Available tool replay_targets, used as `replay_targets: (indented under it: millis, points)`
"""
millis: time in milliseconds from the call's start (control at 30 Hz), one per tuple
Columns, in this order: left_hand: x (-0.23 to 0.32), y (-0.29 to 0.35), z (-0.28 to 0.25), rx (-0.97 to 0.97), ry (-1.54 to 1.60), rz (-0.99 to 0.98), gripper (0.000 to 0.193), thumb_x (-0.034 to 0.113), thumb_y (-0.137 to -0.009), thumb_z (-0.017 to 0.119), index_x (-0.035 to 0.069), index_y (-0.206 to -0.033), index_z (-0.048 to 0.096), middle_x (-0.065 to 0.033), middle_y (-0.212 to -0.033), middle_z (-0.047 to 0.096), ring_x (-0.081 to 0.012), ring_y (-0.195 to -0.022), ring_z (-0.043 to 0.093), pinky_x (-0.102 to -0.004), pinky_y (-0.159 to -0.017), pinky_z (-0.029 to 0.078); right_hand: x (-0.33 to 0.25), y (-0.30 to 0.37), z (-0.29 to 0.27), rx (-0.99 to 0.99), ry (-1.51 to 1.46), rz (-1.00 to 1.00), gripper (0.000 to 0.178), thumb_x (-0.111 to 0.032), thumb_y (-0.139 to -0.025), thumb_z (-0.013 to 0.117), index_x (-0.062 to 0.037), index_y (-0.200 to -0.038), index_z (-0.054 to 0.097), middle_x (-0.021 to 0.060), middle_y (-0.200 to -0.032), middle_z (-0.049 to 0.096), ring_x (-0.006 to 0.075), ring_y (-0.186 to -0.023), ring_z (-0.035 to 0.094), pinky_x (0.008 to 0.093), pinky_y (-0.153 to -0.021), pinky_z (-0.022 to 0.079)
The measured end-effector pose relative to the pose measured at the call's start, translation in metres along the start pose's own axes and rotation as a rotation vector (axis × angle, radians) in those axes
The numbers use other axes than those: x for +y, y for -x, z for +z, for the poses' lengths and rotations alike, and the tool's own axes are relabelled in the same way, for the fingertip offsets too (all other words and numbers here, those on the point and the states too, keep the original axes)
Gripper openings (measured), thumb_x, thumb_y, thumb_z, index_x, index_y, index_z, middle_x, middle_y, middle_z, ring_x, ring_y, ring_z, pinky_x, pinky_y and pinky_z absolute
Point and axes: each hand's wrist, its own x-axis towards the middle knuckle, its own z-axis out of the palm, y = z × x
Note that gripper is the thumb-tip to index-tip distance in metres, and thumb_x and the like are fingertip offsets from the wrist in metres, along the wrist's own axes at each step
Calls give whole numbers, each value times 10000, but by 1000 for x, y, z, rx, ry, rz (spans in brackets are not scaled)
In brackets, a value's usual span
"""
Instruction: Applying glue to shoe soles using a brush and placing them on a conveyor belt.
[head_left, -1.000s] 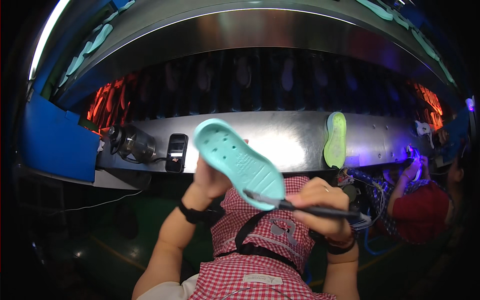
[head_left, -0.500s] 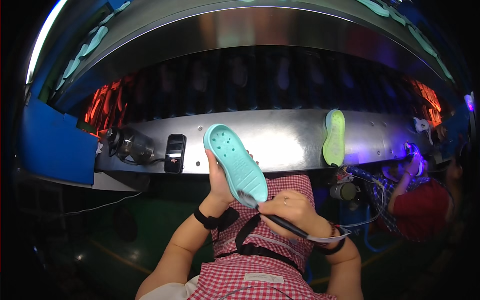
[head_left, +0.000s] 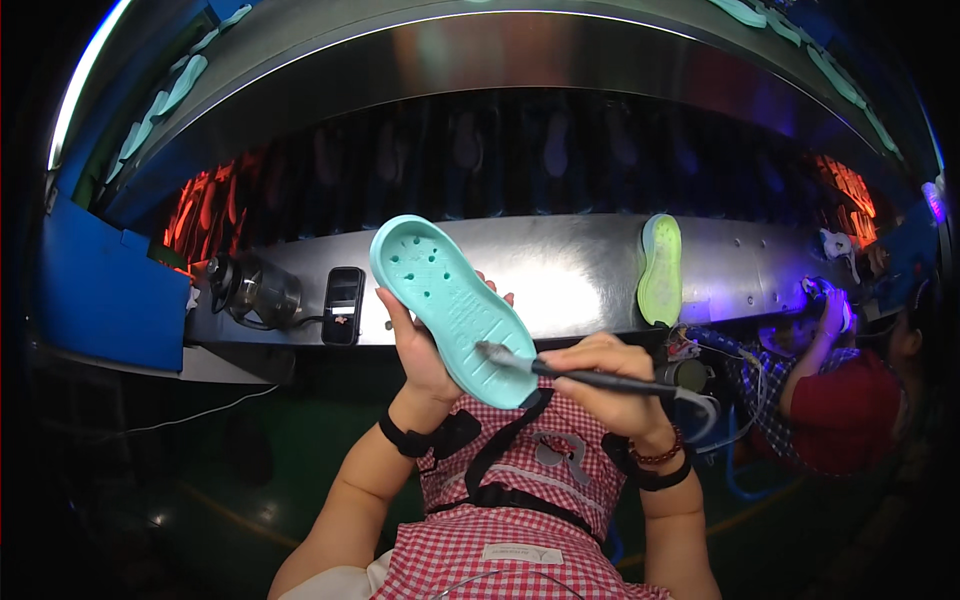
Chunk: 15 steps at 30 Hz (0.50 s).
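A turquoise shoe sole (head_left: 455, 300) with small holes toward its far end is held tilted in front of me. My left hand (head_left: 418, 350) grips it from below and along its left side, some fingertips showing past its right edge. In my right hand (head_left: 612, 385) is a black-handled brush (head_left: 600, 379) with a tube trailing from its rear end. The brush's bristles rest on the sole's inner face, around its lower middle. A dark patch shows at the sole's near tip.
A yellow-green sole (head_left: 661, 270) lies on the metal ledge (head_left: 560, 270). On its left are a phone (head_left: 343, 306) and a glass jug (head_left: 255, 291). A co-worker (head_left: 845, 410) sits at the right, near a canister (head_left: 688, 377). Soles stand on the belt (head_left: 180, 85) beyond.
The turquoise sole has shifted up and left in my left hand. My right hand has moved the brush up from the near tip toward the sole's middle, its handle now flatter.
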Motion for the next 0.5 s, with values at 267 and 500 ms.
replay_targets:
  millis: [267,500]
  points:
    - [12,-1,15,-190,-105,-47,834,731,-767,296,52,-1238,413,-125,-1056,521,-253,-981,527,-503,-958,367,25,12,0,-15,-628,187,176,43,-750,598,34,-926,599,186,-1032,585,245,-956,576,339,-884,434]
    - [-5,24,34,-189,-9,-48,656,550,-878,246,69,-1318,323,-125,-1267,444,-297,-1175,423,-540,-995,309,25,21,34,266,-1302,402,188,50,-820,498,44,-1007,516,193,-1036,571,294,-1006,560,417,-917,451]
